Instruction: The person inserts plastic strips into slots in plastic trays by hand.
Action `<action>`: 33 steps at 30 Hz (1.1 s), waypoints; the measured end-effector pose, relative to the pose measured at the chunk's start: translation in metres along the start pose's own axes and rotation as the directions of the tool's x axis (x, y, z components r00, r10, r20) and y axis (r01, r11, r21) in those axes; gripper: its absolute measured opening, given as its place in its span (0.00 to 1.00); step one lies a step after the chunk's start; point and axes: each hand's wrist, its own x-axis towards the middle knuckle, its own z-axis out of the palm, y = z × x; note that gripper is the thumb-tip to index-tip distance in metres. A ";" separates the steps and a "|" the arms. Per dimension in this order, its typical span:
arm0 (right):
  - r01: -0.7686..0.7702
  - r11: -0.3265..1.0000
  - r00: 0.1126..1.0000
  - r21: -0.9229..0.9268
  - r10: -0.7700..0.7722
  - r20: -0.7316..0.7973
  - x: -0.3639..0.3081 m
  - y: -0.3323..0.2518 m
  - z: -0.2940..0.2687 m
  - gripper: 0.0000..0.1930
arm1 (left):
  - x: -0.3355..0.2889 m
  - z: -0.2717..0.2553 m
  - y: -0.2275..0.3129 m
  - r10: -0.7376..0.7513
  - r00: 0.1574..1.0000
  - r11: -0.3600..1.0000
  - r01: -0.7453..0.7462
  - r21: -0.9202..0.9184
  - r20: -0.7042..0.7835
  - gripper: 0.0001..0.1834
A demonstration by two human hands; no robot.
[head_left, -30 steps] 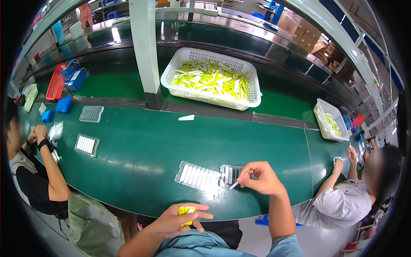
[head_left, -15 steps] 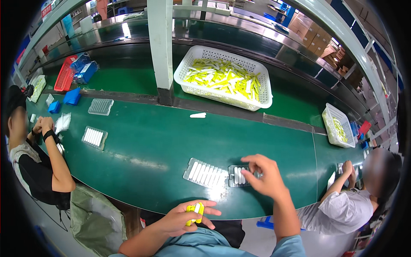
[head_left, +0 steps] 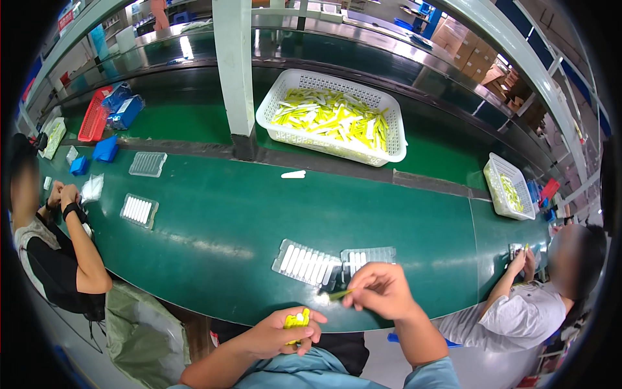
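On the smooth green desk [head_left: 214,201], a clear plastic slotted tray [head_left: 278,259] of slim white sticks [head_left: 304,262] is placed just left of a second clear plastic tray [head_left: 381,255]. Behind them a flat white oblong piece [head_left: 293,174] is laid; beyond it, a white rectangular plastic basket [head_left: 317,141] is filled with yellow-and-white strips [head_left: 334,117], with a red plastic basket [head_left: 94,117] set far to its left.
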 end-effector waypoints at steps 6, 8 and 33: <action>0.117 0.922 0.992 -0.369 -0.129 -0.010 -0.004 -0.010 -0.019 0.05 | -0.009 -0.007 0.006 0.047 0.999 0.986 -0.047 -0.162 -0.004 0.24; 0.131 0.900 0.983 -0.415 -0.171 -0.061 -0.005 -0.015 -0.015 0.05 | -0.011 -0.007 0.009 0.015 1.000 0.997 -0.016 -0.078 -0.010 0.27; 0.181 0.278 0.883 -0.944 -0.468 0.031 -0.021 0.006 -0.040 0.14 | -0.005 -0.006 0.016 -0.018 1.000 0.986 0.016 -0.168 -0.010 0.32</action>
